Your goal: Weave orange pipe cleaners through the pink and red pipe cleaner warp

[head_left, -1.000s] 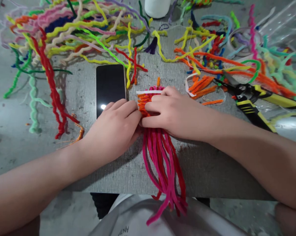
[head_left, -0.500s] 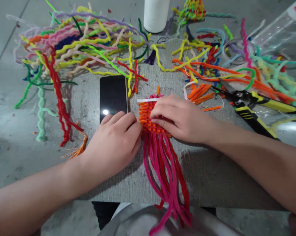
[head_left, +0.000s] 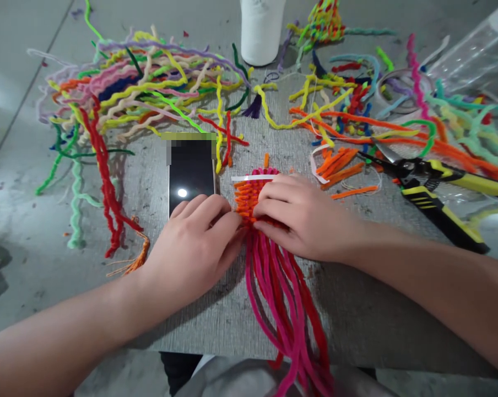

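A woven piece of orange and pink pipe cleaners (head_left: 244, 203) lies on the grey table, with a white strip (head_left: 249, 178) across its upper end. Loose pink and red pipe cleaner ends (head_left: 269, 275) trail from its lower side over the table's front edge. My left hand (head_left: 203, 242) pinches the weave's lower left corner, its other fingers curled over the end of a phone (head_left: 191, 176). Curled over the right part of the weave, my right hand (head_left: 302, 215) presses and grips it near the lower edge. Both hands hide part of the weave.
A heap of coloured pipe cleaners (head_left: 141, 94) spreads at the back left. Yellow-and-black pliers (head_left: 426, 182) lie right, beside cut orange pieces (head_left: 340, 162). A white bottle (head_left: 262, 33) stands at the back; a clear plastic bottle (head_left: 472, 47) lies back right.
The right hand has shifted down toward the weave's lower edge. My left fingertips have moved slightly inward at the lower left corner. The whole view has tilted a little.
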`<state>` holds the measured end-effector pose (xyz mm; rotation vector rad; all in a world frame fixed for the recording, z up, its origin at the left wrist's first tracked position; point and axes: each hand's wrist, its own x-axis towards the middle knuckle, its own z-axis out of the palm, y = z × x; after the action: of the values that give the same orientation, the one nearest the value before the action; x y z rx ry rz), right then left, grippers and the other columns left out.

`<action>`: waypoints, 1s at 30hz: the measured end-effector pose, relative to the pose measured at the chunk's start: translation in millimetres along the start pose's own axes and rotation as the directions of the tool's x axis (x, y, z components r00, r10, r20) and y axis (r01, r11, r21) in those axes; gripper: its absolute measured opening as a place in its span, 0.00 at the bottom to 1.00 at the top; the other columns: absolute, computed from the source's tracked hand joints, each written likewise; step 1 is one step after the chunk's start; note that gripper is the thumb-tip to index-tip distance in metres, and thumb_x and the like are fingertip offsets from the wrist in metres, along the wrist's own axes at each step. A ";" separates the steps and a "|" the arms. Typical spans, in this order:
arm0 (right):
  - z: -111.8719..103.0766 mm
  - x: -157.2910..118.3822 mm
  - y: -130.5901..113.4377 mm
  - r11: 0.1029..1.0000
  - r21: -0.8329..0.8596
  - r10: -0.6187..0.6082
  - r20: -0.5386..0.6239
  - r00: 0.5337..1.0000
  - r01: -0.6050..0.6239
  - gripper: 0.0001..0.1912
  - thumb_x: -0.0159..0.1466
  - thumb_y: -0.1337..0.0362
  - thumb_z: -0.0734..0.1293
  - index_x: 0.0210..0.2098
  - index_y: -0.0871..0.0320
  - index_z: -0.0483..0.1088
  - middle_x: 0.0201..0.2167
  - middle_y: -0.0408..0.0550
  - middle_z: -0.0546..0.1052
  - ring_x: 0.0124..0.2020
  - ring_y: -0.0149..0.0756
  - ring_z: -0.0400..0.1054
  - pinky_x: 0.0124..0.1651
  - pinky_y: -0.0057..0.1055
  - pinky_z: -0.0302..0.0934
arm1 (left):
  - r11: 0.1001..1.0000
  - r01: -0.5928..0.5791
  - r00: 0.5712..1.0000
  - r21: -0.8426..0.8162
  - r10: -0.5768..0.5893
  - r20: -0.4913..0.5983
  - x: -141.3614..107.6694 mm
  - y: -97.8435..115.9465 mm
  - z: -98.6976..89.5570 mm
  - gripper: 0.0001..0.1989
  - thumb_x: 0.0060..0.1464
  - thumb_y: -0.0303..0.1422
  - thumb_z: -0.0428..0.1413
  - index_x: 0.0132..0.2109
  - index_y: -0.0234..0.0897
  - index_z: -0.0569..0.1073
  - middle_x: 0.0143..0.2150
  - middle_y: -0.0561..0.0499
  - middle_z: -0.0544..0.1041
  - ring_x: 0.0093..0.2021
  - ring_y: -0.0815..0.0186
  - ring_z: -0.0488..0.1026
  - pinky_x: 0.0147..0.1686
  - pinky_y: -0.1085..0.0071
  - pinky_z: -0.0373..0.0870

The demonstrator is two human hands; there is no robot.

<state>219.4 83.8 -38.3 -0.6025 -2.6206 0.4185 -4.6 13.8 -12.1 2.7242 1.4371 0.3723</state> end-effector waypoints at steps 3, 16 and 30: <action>-2.0 0.2 2.6 0.996 -0.061 -0.060 0.042 0.997 0.063 0.14 0.74 0.63 0.61 0.44 0.61 0.78 0.38 0.52 0.76 0.41 0.43 0.65 0.46 0.40 0.55 | 1.000 0.005 1.000 0.025 -0.005 -0.007 -0.3 -1.1 -4.2 0.07 0.68 0.33 0.56 0.44 0.34 0.77 0.44 0.45 0.77 0.41 0.55 0.73 0.39 0.58 0.70; -5.1 1.4 4.6 0.963 -0.116 -0.237 0.071 0.969 0.244 0.16 0.76 0.66 0.59 0.44 0.60 0.78 0.38 0.49 0.78 0.41 0.41 0.66 0.49 0.41 0.55 | 0.997 -0.010 1.000 0.079 0.010 0.002 0.9 -5.2 0.3 0.05 0.66 0.28 0.56 0.41 0.37 0.77 0.42 0.48 0.77 0.39 0.58 0.70 0.37 0.60 0.65; -14.1 9.5 3.0 0.980 -0.147 -0.099 0.226 0.969 0.134 0.14 0.76 0.62 0.59 0.47 0.55 0.76 0.40 0.49 0.75 0.41 0.41 0.64 0.44 0.39 0.46 | 0.998 -0.039 0.999 0.054 0.038 0.019 3.8 -6.6 0.6 0.08 0.67 0.29 0.54 0.41 0.38 0.78 0.40 0.48 0.77 0.39 0.56 0.69 0.36 0.60 0.64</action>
<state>219.1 93.6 -24.1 -0.4717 -2.9041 0.2485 -7.7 20.7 -12.9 2.7938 1.4126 0.3138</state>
